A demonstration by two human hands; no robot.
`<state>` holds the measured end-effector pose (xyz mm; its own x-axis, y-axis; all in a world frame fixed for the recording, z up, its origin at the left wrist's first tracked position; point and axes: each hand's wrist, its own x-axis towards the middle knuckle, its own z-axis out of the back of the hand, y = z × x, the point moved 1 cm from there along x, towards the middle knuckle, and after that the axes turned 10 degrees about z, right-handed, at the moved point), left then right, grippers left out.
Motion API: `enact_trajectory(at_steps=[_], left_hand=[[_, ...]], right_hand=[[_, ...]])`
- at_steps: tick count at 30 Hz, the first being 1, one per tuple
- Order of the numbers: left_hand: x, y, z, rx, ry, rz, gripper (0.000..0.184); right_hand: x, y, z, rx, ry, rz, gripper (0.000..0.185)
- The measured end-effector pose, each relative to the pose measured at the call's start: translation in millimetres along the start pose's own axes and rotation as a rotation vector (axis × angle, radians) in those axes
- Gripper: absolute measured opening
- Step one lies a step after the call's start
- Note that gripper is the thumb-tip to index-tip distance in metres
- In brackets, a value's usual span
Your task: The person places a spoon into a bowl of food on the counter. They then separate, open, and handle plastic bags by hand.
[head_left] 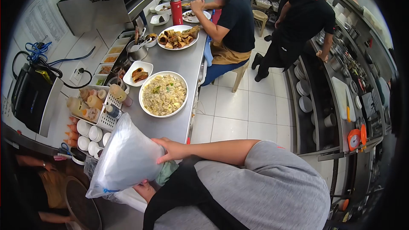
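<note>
A large clear plastic bag (128, 157), bulging with something whitish that I cannot make out, is between my hands over the near end of the steel counter. On its upper side, my right hand (170, 150) is closed with the thumb and fingers pressed on the plastic. Lower down, my left hand (145, 190) grips the bag's underside, partly hidden by the bag and my black apron (183, 196). A blue strip shows at the bag's lower corner. Green cloth-like material (167, 171) sits just under my right wrist.
Beyond the bag stand a bowl of fried rice (164, 93), a square dish (137, 73) and a plate of fried pieces (178, 37). Sauce bottles fill a white basket (111, 110). One person sits at the counter (232, 21); another stands by the right shelves (298, 21).
</note>
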<state>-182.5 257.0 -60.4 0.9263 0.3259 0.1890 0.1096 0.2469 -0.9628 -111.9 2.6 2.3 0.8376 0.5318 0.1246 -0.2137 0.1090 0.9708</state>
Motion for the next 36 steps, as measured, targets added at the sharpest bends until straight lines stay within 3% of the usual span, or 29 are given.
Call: enact_trajectory(at_steps=[6, 8, 10, 11, 12, 13, 14, 15, 16, 19, 20, 22, 23, 25, 28, 31, 33, 35, 36], left_hand=[[31, -20, -8, 0.126, 0.072, 0.011, 0.066], [33, -27, -15, 0.216, 0.081, 0.05, 0.066], [16, -67, -30, 0.34, -0.173, -0.007, 0.068], [5, -58, -31, 0.339, -0.177, -0.01, 0.068], [-9, -37, -30, 0.265, -0.066, 0.15, 0.063], [-16, -31, -31, 0.19, 0.047, 0.31, 0.057], [-16, -26, -28, 0.19, 0.045, 0.31, 0.057], [-14, -29, -27, 0.336, 0.312, 0.194, 0.048], [-14, -31, -26, 0.479, 0.579, 0.075, 0.038], [-12, -41, -27, 0.482, 0.653, 0.145, 0.025], [-12, -41, -24, 0.482, 0.65, 0.145, 0.025], [-12, -48, -21, 0.539, 0.623, -0.22, 0.032], [-16, -52, -15, 0.538, 0.623, -0.222, 0.032], [-25, -82, 7, 0.568, 0.403, -0.162, 0.04], [-38, -70, 57, 0.711, 0.206, -0.055, 0.047], [-49, -36, 84, 0.841, 0.151, -0.217, 0.047], [-52, -31, 87, 0.823, 0.132, -0.217, 0.039], [-49, -36, 90, 0.813, 0.236, 0.122, 0.028], [-48, -41, 88, 0.811, 0.235, 0.122, 0.028]], right_hand=[[10, -14, 3, -0.201, -0.1, -0.02, 0.091], [8, -11, 2, -0.112, -0.258, -0.134, 0.078], [4, -34, -5, -0.246, -0.171, -0.083, 0.07], [4, -48, -9, -0.375, -0.087, -0.036, 0.062], [-4, -35, -7, -0.382, 0.037, 0.059, 0.047], [-8, -32, -7, -0.382, 0.038, 0.061, 0.047], [-12, -28, -10, -0.396, 0.188, 0.19, 0.04], [-16, -28, -13, -0.406, 0.338, 0.318, 0.034], [-14, -29, -14, -0.424, 0.352, 0.355, 0.034], [-13, -29, -17, -0.476, 0.376, 0.278, 0.032], [-14, -29, -18, -0.477, 0.378, 0.28, 0.032], [-15, -31, -19, -0.455, 0.315, 0.21, 0.028], [-16, -31, -19, -0.457, 0.314, 0.211, 0.028], [-17, -38, -19, -0.41, 0.238, 0.173, 0.028], [-18, -45, -20, -0.406, 0.202, 0.207, 0.029], [-19, -40, -20, -0.408, 0.186, 0.199, 0.029], [-21, -38, -19, -0.408, 0.179, 0.21, 0.029], [-23, -35, -19, -0.409, 0.173, 0.221, 0.029], [-23, -35, -19, -0.411, 0.164, 0.229, 0.029]])
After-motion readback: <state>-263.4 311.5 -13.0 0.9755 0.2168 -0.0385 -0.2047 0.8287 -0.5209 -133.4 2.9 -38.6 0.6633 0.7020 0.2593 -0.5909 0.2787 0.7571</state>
